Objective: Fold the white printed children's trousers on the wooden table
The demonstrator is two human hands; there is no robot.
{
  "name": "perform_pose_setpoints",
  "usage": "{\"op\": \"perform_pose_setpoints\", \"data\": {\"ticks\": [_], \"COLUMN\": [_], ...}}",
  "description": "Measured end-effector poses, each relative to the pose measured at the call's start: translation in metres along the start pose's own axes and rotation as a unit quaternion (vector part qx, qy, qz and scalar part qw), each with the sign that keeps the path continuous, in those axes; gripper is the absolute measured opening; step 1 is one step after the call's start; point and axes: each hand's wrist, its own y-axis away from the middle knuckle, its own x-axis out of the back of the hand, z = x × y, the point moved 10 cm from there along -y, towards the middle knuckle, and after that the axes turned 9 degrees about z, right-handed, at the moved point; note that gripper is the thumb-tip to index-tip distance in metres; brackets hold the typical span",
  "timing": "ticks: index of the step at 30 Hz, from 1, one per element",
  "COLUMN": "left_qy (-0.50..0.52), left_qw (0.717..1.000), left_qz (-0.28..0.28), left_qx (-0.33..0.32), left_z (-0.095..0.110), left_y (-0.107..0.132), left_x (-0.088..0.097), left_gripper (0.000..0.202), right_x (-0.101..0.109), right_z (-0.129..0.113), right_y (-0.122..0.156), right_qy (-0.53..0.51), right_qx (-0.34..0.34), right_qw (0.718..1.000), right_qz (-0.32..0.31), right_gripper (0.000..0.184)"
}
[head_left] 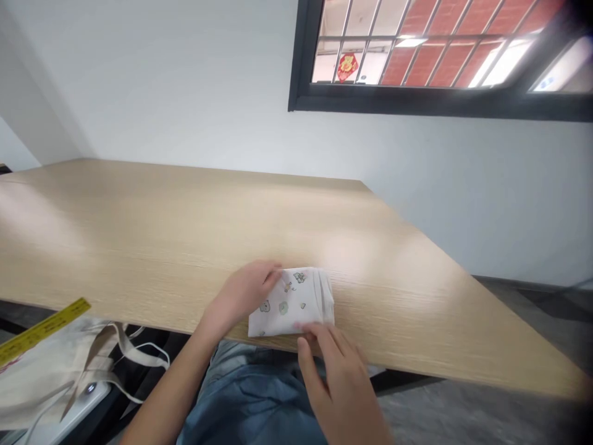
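A folded white cloth (290, 303) printed with small animal figures lies near the front edge of the wooden table (185, 216). Its folded layers show along the right side. My left hand (245, 287) rests over the cloth's upper left corner, fingers stretched out and the thumb on the print. At the lower right, the fingertips of my right hand (338, 371) touch the cloth's near edge. The right thumb stands apart from the fingers, just off the cloth. The left corner of the cloth is partly hidden under my left hand.
Below the table's front edge at left are a cream fabric bag (46, 364) with straps, a yellow measuring strip (44, 330) and a white device (83, 411). A pale wall (185, 86) with a dark-framed barred window (417, 96) stands behind the table.
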Motion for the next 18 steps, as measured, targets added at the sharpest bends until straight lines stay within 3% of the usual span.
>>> {"op": "perform_pose_setpoints", "data": {"ticks": [5, 8, 14, 18], "left_qy": [0.102, 0.125, 0.086, 0.024], "left_qw": [0.991, 0.981, 0.979, 0.987], "left_qz": [0.020, 0.050, 0.010, -0.019], "left_qx": [0.086, 0.143, 0.182, 0.156], "left_z": [-0.017, -0.028, -0.031, -0.006], "left_y": [0.041, 0.057, 0.048, 0.035], "left_x": [-0.015, -0.020, -0.027, -0.040], "left_gripper": [0.026, 0.028, 0.030, 0.028], "right_x": [-0.029, -0.048, -0.055, -0.036], "right_z": [0.039, 0.047, 0.052, 0.070], "right_y": [-0.029, -0.043, -0.046, -0.045], "right_qy": [0.044, 0.043, 0.024, 0.011], "right_qx": [-0.043, -0.031, -0.010, 0.002], "right_qw": [0.998, 0.998, 0.998, 0.998], "right_qz": [0.002, -0.028, -0.061, -0.054], "right_gripper": [0.017, 0.013, 0.015, 0.018]}}
